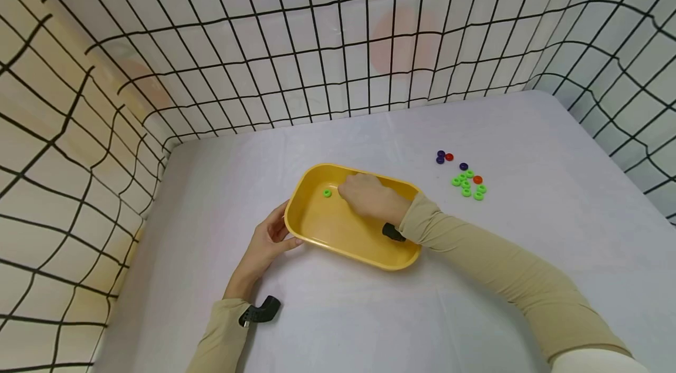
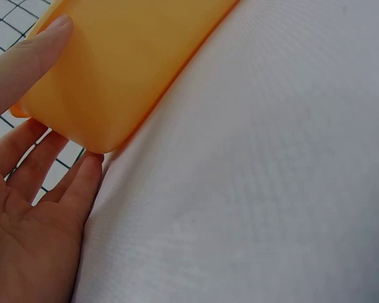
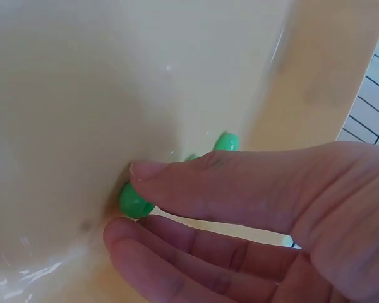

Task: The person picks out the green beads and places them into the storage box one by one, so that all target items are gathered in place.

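Note:
A yellow tray (image 1: 338, 226) lies at a slant on the white-covered table. My left hand (image 1: 270, 235) holds its left end, thumb along the near wall and fingers around the corner, as the left wrist view also shows. Inside the tray reaches my right hand (image 1: 369, 194), its fingers curled down at the floor. In the right wrist view a small green ring bead (image 3: 134, 201) sits between thumb tip and fingertips. Behind the thumb another green bead (image 3: 226, 141) shows, partly covered. The head view has one green bead (image 1: 327, 193) left of the right hand's fingertips.
Right of the tray, on the table (image 1: 544, 197), several green ring beads (image 1: 466, 184) lie loosely grouped with red beads (image 1: 477, 179) and dark purple beads (image 1: 440, 157). Black wire mesh (image 1: 338, 50) encloses the back and both sides of the table.

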Available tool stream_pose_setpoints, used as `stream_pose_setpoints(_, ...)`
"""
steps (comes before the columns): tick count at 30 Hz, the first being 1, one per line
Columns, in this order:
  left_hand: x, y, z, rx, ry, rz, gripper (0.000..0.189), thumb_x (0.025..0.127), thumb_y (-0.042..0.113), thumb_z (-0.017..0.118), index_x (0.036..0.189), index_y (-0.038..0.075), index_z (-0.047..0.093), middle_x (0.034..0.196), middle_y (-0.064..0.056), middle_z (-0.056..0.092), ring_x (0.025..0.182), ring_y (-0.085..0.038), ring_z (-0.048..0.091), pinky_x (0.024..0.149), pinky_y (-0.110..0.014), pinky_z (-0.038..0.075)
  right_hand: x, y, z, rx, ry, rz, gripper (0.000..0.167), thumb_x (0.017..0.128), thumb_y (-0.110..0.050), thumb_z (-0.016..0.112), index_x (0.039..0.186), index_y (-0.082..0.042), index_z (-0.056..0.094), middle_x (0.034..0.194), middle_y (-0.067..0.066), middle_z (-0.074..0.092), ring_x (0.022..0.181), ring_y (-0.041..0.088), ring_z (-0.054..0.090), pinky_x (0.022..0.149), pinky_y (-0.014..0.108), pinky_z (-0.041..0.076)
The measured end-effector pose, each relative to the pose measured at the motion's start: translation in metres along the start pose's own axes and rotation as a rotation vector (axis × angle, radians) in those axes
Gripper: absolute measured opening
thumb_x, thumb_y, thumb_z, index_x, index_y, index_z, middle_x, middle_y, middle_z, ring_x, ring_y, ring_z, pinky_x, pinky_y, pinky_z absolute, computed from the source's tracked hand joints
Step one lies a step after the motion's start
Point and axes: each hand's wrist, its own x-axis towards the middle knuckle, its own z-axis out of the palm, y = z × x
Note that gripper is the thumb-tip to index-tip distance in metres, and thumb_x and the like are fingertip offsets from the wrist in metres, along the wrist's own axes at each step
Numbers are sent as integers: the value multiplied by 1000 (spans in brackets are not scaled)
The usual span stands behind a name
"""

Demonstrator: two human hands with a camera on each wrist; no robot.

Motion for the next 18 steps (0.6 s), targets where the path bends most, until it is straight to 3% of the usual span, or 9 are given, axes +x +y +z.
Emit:
stream_pose_setpoints(5,0,-1,0,-7,-3,9,84,81,-1,77,152,3,34,155,-19,37,139,-39,41,107,-18,42,-2,2,-1,5,6,9,18,101,-7,53,82,-7,55,72,3,42,67,16,39,60,25,38)
stream_pose_setpoints(11,-1,-1,1,-9,-4,6,83,81,-2,77,152,4,34,155,-19,38,137,-39,43,105,-20,44,-6,3,-12,31,-1,32,9,99,-4,55,93,-5,61,81,6,51,74,18,46,67,28,48)
stream_pose_setpoints(18,-1,-2,0,-11,-10,17,83,82,-3,76,152,3,33,155,-20,37,137,-37,43,106,-19,43,-32,24,-48,199,121,85,11,89,-1,65,99,0,68,90,11,67,81,23,58,76,34,54)
